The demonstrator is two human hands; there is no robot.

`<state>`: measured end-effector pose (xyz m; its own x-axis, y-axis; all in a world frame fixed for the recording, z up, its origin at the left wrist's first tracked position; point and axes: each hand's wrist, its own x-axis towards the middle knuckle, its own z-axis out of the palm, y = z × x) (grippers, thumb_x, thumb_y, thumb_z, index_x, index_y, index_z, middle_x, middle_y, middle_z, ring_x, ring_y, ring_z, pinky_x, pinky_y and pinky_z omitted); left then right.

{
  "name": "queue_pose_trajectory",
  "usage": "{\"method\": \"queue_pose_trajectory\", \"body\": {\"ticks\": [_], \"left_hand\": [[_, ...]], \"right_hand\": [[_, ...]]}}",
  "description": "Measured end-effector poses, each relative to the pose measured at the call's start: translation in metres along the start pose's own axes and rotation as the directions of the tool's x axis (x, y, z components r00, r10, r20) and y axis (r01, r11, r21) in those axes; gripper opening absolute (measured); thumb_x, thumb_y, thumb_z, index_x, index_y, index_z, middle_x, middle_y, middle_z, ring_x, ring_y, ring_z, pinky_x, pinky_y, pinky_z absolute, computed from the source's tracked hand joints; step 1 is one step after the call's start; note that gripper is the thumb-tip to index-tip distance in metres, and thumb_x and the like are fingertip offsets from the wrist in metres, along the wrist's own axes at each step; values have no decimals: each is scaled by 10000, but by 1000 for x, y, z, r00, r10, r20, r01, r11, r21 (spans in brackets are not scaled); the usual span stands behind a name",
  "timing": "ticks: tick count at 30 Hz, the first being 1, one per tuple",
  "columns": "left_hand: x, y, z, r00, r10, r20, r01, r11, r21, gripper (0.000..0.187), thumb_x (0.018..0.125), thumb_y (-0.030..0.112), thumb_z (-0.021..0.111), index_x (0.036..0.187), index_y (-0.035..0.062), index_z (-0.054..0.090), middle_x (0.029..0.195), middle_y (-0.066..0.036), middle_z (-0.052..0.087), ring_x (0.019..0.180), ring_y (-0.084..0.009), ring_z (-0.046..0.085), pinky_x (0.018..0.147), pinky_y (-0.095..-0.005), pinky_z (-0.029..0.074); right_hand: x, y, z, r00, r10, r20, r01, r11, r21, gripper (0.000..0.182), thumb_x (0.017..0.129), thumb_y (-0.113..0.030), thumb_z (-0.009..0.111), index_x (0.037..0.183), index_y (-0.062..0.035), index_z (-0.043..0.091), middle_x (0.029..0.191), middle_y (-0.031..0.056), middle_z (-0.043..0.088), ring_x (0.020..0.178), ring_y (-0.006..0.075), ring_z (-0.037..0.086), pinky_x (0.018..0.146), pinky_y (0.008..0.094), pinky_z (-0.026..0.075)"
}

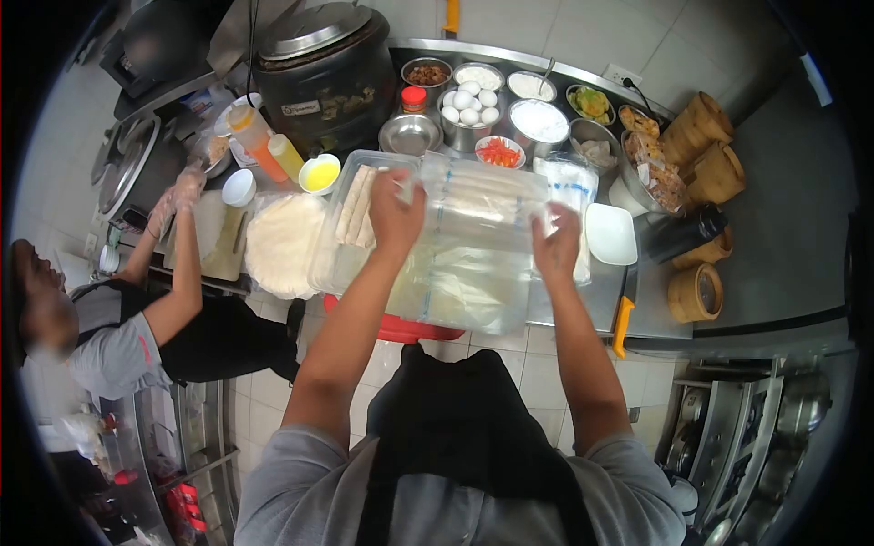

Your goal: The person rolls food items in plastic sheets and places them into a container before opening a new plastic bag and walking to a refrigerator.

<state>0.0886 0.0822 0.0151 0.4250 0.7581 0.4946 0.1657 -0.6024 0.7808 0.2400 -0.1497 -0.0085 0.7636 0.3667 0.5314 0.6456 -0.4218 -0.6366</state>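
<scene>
A clear plastic bag (pixel 482 264) with blue print is stretched between my two hands and hangs over the counter's front edge. My left hand (pixel 397 214) is closed on its left side, and my right hand (pixel 557 241) pinches its right side. Pale rolls (pixel 357 205) lie in a clear plastic container (pixel 330 255) beside my left hand. Through the bag more pale, long shapes show, partly hidden by its folds. Behind my right hand lies a stack of plastic bags (pixel 572 185), with a white square plate (pixel 612 234) to its right.
Behind stand a bowl of eggs (pixel 469 105), bowls of white powder (pixel 539 120) and a black pot (pixel 323 82). Bamboo steamers (pixel 696 291) are on the right. A yellow handle (pixel 623 326) sits at the front edge. On the left a gloved co-worker (pixel 137 318) works beside flat dough (pixel 287 244).
</scene>
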Motion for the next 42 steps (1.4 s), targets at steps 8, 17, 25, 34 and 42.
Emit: {"method": "queue_pose_trajectory", "body": {"ticks": [8,17,25,34,42], "left_hand": [[-125,-27,-5,775,184,605,-212,977,-26,269,788,87,738,1034,25,648,1020,-143,607,1008,-346,589,871,-439,490],[-132,-31,-17,782,130,610,-308,931,196,388,790,126,742,1148,18,640,1126,-139,579,1071,-351,554,914,-446,466],[-137,-20,-12,805,-12,594,-279,875,396,485,832,243,713,1253,27,610,1210,-126,546,1154,-317,514,950,-464,438],[-148,-13,-41,818,81,570,-264,933,246,277,792,154,755,1027,23,686,1087,-125,610,1060,-326,575,902,-439,473],[-35,-39,-52,971,-5,240,-100,902,420,273,828,132,683,1067,5,646,1131,-169,621,1094,-339,591,914,-467,499]], "right_hand": [[-112,-26,-1,820,-213,531,224,974,44,400,841,-126,720,1209,-9,618,1254,187,574,1163,376,536,998,446,439],[-126,-21,-4,771,-215,599,304,951,-49,445,900,-238,666,1274,-5,605,1374,191,525,1315,357,462,1088,459,364],[-129,-27,-1,766,-177,619,286,955,-81,507,898,-247,672,1332,-6,564,1441,213,466,1368,383,417,1123,475,337],[-134,-30,-5,776,-204,597,265,964,-14,477,872,-214,712,1282,6,608,1424,227,489,1355,406,428,1120,484,349],[-127,-63,-20,809,-207,550,144,977,157,388,854,-143,730,1199,10,641,1342,238,536,1243,425,503,1058,471,411]]}}
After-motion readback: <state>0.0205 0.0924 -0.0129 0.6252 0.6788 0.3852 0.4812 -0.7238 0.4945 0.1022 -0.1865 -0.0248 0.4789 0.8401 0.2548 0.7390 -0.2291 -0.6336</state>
